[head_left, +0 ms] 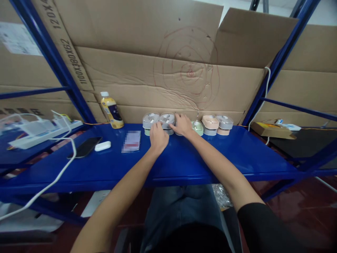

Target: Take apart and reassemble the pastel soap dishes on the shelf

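Note:
A row of small lidded containers, mostly stacked in twos, stands along the back of the blue table. My left hand has its fingers bent together at the front, where two grey containers with clear lids meet: the left grey container and the right grey container. My right hand is curved over the spot just right of that, its thumb by the right grey container's edge; it mostly hides the container beneath. Further right are a green container, a peach container and another grey container.
To the left stand a yellow drink bottle, a phone with a blurred screen, a white earbud case and a dark phone. A white cable crosses the left side. Cardboard backs the table; blue posts flank it.

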`<state>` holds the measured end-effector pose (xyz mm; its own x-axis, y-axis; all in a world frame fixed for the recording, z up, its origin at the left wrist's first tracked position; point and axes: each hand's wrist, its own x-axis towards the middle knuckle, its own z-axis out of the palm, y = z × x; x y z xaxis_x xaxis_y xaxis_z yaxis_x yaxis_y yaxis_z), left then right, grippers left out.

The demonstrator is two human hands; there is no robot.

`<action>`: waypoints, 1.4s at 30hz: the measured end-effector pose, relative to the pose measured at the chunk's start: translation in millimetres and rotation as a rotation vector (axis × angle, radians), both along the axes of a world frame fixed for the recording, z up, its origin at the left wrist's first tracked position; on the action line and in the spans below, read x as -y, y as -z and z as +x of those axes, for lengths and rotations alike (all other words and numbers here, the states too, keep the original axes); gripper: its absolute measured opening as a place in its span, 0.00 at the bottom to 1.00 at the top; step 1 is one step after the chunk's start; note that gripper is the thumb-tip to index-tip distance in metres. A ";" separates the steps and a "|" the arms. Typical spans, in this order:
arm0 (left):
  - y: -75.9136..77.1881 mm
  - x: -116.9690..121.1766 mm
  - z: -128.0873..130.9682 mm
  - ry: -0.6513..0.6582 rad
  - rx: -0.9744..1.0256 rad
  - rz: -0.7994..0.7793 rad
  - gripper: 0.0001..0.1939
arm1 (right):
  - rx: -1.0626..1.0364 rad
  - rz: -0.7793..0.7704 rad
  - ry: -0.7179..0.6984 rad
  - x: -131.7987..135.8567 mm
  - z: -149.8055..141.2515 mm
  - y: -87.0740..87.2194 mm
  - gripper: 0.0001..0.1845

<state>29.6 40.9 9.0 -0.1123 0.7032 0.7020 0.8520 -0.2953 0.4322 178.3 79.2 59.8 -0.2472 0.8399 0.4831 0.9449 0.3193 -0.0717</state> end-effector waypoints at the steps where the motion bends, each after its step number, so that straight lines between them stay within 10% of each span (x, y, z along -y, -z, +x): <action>1: -1.2 -0.4 -1.6 -0.023 0.014 0.000 0.17 | -0.003 -0.020 0.025 -2.8 -10.5 -2.0 0.40; 9: 0.7 -7.5 -8.3 -0.022 0.119 0.050 0.18 | -0.014 -0.101 0.077 -20.0 -53.1 2.3 0.51; 18: 2.2 -14.8 -15.7 0.088 0.277 0.104 0.18 | -0.265 -0.028 -0.049 -6.0 -13.8 5.2 0.45; 23: -0.6 -19.0 -10.5 0.347 0.579 0.023 0.14 | -0.600 -0.008 -0.358 10.6 51.7 6.6 0.42; 28: -0.7 -11.7 -0.9 0.852 0.931 -0.375 0.27 | -0.755 -0.378 -0.686 40.6 121.0 16.8 0.43; 33: 0.1 2.6 -4.9 1.056 0.747 -0.720 0.33 | -0.697 -0.717 -0.817 57.5 144.1 26.2 0.50; 42: 1.6 14.6 0.4 0.932 0.156 -0.589 0.54 | -0.424 -0.828 -0.744 51.8 152.1 31.6 0.63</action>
<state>30.0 26.3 7.4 0.5752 0.7773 0.2548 0.3281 -0.5046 0.7986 330.5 27.4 28.2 -0.7572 0.6528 0.0220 0.3986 0.4885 -0.7762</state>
